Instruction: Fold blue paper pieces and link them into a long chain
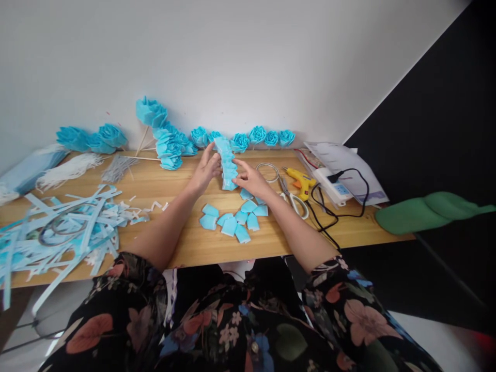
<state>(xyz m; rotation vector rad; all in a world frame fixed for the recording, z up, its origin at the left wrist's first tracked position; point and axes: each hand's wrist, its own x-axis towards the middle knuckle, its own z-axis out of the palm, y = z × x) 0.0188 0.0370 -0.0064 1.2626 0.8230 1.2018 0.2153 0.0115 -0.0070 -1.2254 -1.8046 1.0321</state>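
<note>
A light blue strip of overlapping petal-shaped pieces [228,166] stands lengthwise between my hands over the middle of the table. My left hand [206,170] grips its left edge, the thumb on the near side and the other fingers partly hidden. On the right edge, my right hand [251,181] holds the strip with thumb and forefinger, the remaining fingers curled in. Just in front of the hands, several loose blue petal pieces [229,226] lie scattered on the wood, a few of them beneath my right wrist.
Finished blue flowers [257,135] line the wall, some on sticks. Cut strips [89,227] heap at left, near white cords [70,169] and folded blue sheets [33,165]. To the right lie scissors [294,201], a yellow glue gun [302,181], a power strip [336,187] and a green bottle-shaped object [422,213].
</note>
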